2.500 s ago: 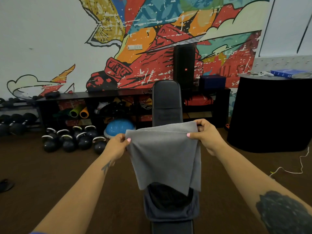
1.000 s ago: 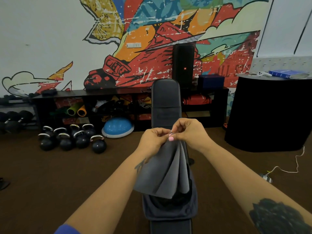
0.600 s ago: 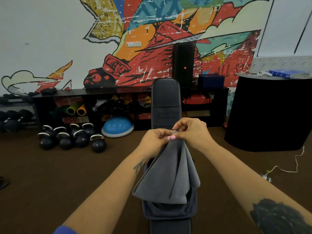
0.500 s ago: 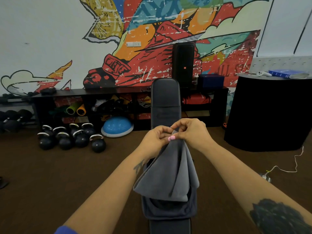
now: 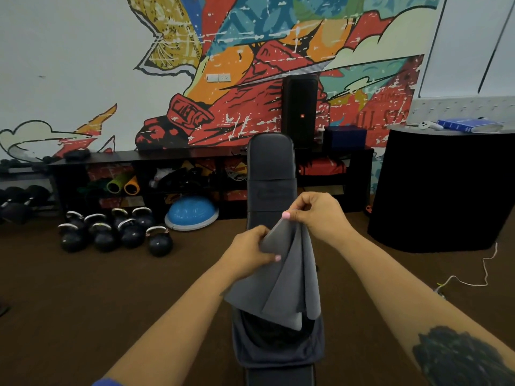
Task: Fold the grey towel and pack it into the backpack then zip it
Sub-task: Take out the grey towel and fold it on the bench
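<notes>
Towel: grey towel [image 5: 278,277] held in the air, hanging in loose folds above the open backpack [image 5: 278,346], lowest corner dangling at the mouth.
Backpack: lying on the weight bench [image 5: 269,168], mouth unzipped and gaping, dark inside; zipper pull not made out.
Right hand [image 5: 317,215]: uppermost, fingers together and clamped on the top edge of the towel.
Left hand [image 5: 250,253]: lower and just beside, thumb and fingers pinched shut on a side fold of the towel.
Step in hand: judged to be gathering the layers for another fold, before packing.
Doing it well: match edges layer on layer; keep the top pinch firm while sliding the lower pinch down the fold to flatten it; bring the bottom corner up rather than letting it trail into the mouth unfolded.
Handling: thin, limp cloth, likely to slip and fan out if either pinch loosens.
Risk: uneven layers bunching into a wad, catching the zipper later.
Surroundings: kettlebells [image 5: 117,232] and a blue balance dome [image 5: 191,214] on the floor, well apart, no obstacle.
</notes>
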A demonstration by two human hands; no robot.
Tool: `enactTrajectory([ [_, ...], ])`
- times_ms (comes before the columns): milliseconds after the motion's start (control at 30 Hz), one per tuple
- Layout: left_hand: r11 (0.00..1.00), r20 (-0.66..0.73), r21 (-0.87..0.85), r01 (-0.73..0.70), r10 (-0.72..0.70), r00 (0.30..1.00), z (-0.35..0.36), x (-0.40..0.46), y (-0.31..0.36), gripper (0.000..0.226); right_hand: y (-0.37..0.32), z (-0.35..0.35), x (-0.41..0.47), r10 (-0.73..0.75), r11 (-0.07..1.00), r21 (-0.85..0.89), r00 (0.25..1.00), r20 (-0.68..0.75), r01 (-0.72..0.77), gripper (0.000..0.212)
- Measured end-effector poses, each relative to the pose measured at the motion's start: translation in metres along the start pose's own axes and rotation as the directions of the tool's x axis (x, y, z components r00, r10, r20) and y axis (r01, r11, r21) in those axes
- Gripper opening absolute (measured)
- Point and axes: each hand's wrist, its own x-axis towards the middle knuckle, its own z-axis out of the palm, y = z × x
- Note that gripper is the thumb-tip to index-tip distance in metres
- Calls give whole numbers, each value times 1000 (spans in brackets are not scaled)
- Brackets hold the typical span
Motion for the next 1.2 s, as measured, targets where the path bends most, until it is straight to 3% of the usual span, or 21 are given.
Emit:
enactTrajectory([
  [167, 968, 61, 230, 102, -119, 991, -20, -7, -24, 30, 11, -22, 6, 61, 991, 131, 984, -164, -40, 22],
  [267, 958, 14, 258, 123, -131, 991, -41, -10, -31, 7, 25, -34, 7, 89, 992, 111, 969, -231, -65, 22],
  [367, 982, -134, 147, 119, -100, 986, -65, -9, -30, 23, 36, -40, 5, 133, 988, 107, 961, -242, -110, 22],
  [433, 997, -252, -6, 82, -81, 964, -79, -7, -27, 7, 43, -41, 3, 170, 981, 131, 958, -232, -142, 23],
  [500, 992, -330, -125, 33, -73, 941, -88, -6, -24, 11, 49, -41, 0, 178, 983, 83, 960, -216, -164, 23],
  [600, 996, -313, -83, 16, -42, 949, -93, -5, -19, 2, 55, -38, -4, 178, 984, 48, 962, -208, -171, 24],
  [700, 995, -310, -104, 3, -35, 950, -91, -7, -16, 7, 56, -37, -6, 181, 983, 69, 959, -220, -170, 24],
  [833, 990, -382, -135, 29, -79, 921, -83, -10, -20, 6, 57, -37, -8, 198, 978, 105, 954, -225, -178, 23],
  [1067, 965, -268, -224, 140, -199, 943, -50, -22, -46, 15, 79, -23, -25, 330, 932, 183, 941, -72, -312, 24],
  [1200, 939, -139, -257, 228, -269, 953, -14, -41, -78, 6, 112, -1, -50, 434, 877, 222, 901, 18, -427, 23],
])
